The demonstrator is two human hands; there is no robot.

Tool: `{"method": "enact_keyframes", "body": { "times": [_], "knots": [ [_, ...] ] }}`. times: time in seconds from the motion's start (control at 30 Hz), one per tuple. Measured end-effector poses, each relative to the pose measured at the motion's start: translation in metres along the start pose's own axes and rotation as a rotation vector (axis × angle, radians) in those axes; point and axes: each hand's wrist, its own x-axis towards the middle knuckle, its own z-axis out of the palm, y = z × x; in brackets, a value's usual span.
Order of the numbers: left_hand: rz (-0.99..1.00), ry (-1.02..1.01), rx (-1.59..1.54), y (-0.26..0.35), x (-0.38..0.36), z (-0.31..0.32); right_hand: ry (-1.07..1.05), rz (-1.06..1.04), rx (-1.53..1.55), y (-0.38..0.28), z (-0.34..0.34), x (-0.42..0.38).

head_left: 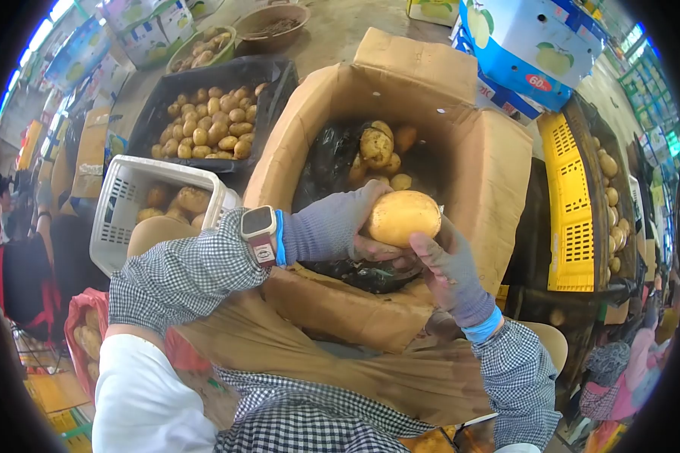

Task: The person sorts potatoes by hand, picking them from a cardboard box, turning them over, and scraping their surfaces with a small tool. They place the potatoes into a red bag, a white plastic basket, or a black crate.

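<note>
Potato (402, 217) is clamped between both gloved hands above the cardboard box (499, 174): the left hand (332, 226) is closed on it from 9 o'clock, the right hand (449, 268) from 5 o'clock. More potatoes (378, 147) are seen inside at 12 o'clock. A white basket (121, 208) is located at 9 o'clock.

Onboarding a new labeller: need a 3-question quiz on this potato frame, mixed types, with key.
1. True or false: both gloved hands, left hand and right hand, grip the large yellow potato.
2. The potato is held over: A) the white plastic basket B) the open brown cardboard box C) the yellow plastic crate
3. Which wrist wears the watch?
Key: 1 true; 2 B; 3 left.
</note>
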Motion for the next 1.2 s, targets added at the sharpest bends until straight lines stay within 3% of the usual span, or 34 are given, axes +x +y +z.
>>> {"method": "enact_keyframes", "body": {
  "times": [0.13,0.23,0.33,0.4,0.43,0.5,0.53,0.57,0.63,0.67,0.83,1.03,1.2],
  "knots": [
    [-0.001,-0.023,-0.011,0.000,0.001,-0.002,-0.022,0.025,0.011,0.008,-0.003,0.001],
    [-0.130,-0.106,0.010,0.000,0.002,-0.002,-0.023,0.038,0.062,0.011,-0.003,0.002],
    [0.040,-0.027,0.024,-0.008,0.004,0.001,-0.016,0.024,0.045,0.013,-0.004,0.005],
    [-0.146,-0.243,-0.414,-0.004,0.004,-0.003,0.005,-0.245,-0.223,0.017,-0.006,0.009],
    [-0.136,-0.245,-0.413,-0.003,0.005,-0.003,0.011,-0.251,-0.229,0.012,-0.006,0.008],
    [-0.105,-0.281,-1.064,-0.001,0.004,-0.003,-0.013,-0.366,-0.567,0.001,-0.006,0.007],
    [-0.154,-0.297,-1.154,0.002,0.003,-0.009,-0.059,-0.492,-0.809,0.000,-0.015,0.010],
    [-0.153,-0.304,-1.152,0.002,0.004,-0.007,-0.053,-0.494,-0.810,-0.003,-0.015,0.007],
    [0.058,-0.131,-1.114,0.001,0.004,-0.002,0.049,-0.265,-0.461,-0.016,-0.005,0.000],
    [0.094,-0.073,-1.178,-0.002,0.006,0.001,0.051,-0.268,-0.459,-0.019,-0.005,-0.001],
    [0.021,0.031,-1.188,0.005,0.004,-0.001,0.246,-0.193,-0.233,-0.023,-0.003,-0.009],
    [0.010,0.023,-1.225,0.007,0.001,0.010,0.372,-0.168,-0.268,-0.025,0.016,-0.006],
    [-0.008,0.030,-1.231,0.009,-0.001,0.017,0.299,-0.116,-0.309,-0.025,0.019,-0.008]
  ]
}}
